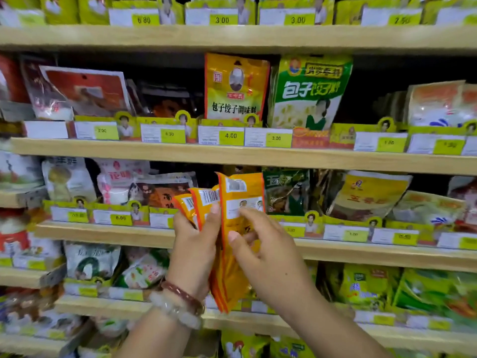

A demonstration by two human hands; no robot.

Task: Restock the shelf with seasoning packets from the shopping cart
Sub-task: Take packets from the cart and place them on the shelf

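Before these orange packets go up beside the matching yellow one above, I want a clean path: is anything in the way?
The wooden shelf board with its price tags crosses above the orange packets both hands hold; the matching yellow packet stands behind it. Open air in front.

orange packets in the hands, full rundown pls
The orange packets are a fanned bunch of at least three flat, glossy pouches, seemingly plastic film, seen from the back: white barcode labels near the top edges and a white printed panel on the front-most one. They stand roughly upright in front of the shelf, not yet placed. The left hand holds the bunch in its grip, thumb on the middle pouch. The right hand pinches the rightmost pouch, as if separating it.
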